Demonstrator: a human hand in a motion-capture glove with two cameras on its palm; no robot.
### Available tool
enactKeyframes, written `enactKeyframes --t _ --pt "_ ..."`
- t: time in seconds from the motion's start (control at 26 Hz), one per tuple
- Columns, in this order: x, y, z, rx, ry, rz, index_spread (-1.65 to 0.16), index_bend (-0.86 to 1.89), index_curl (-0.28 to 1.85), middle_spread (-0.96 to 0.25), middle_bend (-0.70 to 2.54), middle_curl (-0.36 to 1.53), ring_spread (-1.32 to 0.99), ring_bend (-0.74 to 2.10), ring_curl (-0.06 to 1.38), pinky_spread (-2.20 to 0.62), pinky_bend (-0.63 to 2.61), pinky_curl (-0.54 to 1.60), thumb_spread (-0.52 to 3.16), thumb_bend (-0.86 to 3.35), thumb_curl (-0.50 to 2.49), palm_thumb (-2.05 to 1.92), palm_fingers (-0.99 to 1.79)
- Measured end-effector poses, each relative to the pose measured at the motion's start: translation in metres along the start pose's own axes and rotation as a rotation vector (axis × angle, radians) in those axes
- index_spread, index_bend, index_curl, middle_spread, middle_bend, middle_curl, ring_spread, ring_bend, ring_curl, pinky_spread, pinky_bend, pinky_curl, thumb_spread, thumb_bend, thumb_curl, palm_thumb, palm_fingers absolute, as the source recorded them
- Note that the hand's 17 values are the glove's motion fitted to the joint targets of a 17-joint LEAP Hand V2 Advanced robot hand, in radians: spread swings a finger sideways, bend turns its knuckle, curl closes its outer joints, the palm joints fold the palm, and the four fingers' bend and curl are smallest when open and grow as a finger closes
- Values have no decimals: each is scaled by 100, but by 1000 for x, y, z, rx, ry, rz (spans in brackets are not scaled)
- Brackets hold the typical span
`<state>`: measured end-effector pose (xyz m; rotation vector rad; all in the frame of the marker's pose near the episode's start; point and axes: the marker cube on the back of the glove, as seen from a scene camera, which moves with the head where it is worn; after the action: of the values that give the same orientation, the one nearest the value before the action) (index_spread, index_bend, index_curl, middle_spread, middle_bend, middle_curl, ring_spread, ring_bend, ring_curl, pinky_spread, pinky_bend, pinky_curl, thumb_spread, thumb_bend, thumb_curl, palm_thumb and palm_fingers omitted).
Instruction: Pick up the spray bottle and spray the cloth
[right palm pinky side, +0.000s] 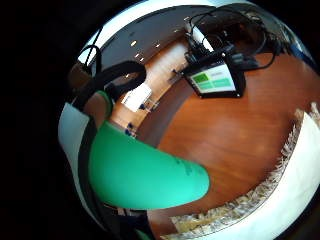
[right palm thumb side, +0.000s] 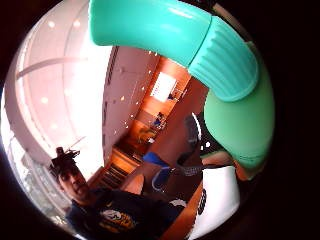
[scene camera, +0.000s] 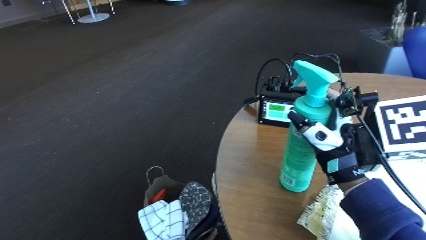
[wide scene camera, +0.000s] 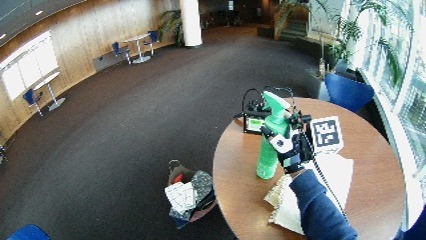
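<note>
A tall green spray bottle (scene camera: 303, 145) with a turquoise trigger head (scene camera: 313, 76) stands upright on the round wooden table (scene camera: 256, 165). My gloved right hand (scene camera: 329, 145) grips its neck and upper body from the right, fingers curled round it. The bottle's body (right palm pinky side: 145, 172) fills much of the little finger side palm view, and its ribbed collar (right palm thumb side: 225, 57) sits close in the thumb side view. A cream cloth with a fringed edge (scene camera: 319, 212) lies on the table just in front of the bottle, under my blue sleeve. In the wide outside view the cloth (wide scene camera: 289, 205) spreads toward the table's near edge.
A small black device with a green screen (scene camera: 276, 111) and looped cables sits behind the bottle. A white card with a black square pattern (scene camera: 401, 123) stands at the right. On the floor left of the table sits a bag (scene camera: 176, 205) with folded cloths.
</note>
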<state>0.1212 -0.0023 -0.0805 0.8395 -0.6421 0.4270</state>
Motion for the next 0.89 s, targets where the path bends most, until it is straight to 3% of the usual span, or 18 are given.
enactKeyframes --t 0.27,0.42,0.5,0.58,0.69,0.89 --pt "8 8 -7 -1 51 14 -35 -8 12 -15 43 50 -22 64 41 -18 62 38 99 -3 52 85 92" --pt "18 23 -8 -50 131 71 -38 2 11 -12 27 45 -17 55 40 -7 68 41 95 -9 46 67 53" --pt "19 37 -17 -76 158 66 -39 5 12 -10 25 45 -15 53 40 -2 69 42 95 -8 44 64 47" --pt "20 58 -41 -95 261 28 -40 6 11 -8 25 43 -14 51 38 1 68 40 96 -6 43 62 47" --pt "29 97 -102 -81 616 -39 -41 14 13 -8 27 43 -13 47 34 6 62 36 99 -3 41 62 54" --pt "68 143 -195 53 957 146 -41 17 17 -8 29 42 -12 45 32 13 49 32 104 -2 39 64 61"
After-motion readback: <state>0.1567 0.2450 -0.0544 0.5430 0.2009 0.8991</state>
